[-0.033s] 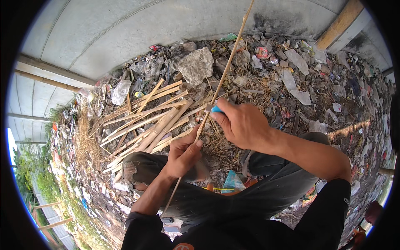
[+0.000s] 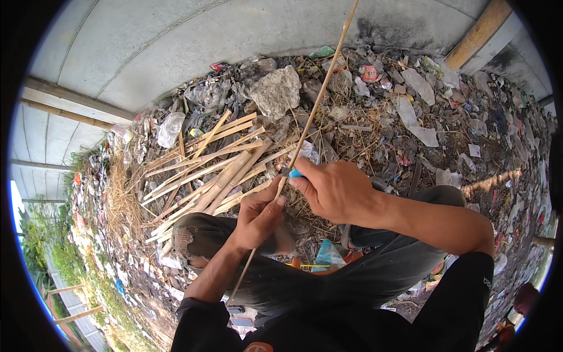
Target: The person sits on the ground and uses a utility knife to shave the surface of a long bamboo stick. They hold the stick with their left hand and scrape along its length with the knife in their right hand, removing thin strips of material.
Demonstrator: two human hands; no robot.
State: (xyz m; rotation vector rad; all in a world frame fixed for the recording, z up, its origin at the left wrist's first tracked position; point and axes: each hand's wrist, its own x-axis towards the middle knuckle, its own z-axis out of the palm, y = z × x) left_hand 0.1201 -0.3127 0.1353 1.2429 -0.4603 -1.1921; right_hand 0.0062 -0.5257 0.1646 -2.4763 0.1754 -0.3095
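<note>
A long, thin bamboo stick (image 2: 321,97) slants from the top of the head view down past my lap. My left hand (image 2: 258,220) is closed round its lower part, thumb laid along it. Close above those fingers, my right hand (image 2: 340,190) grips a small blue-handled knife (image 2: 295,173). Its grey blade lies against the stick and is mostly hidden by the stick and my fingers. Both hands are above the gap between my bent knees.
Split bamboo strips (image 2: 202,167) lie in a loose pile ahead to the left. Behind them sits a large rock (image 2: 275,94), near a concrete wall (image 2: 193,44). Plastic litter and dry straw (image 2: 124,196) cover the ground. A wooden post (image 2: 478,35) leans at the far right.
My right hand and the knife have slid down along the stick, toward me and close to my left hand. The left hand and the stick hold their place.
</note>
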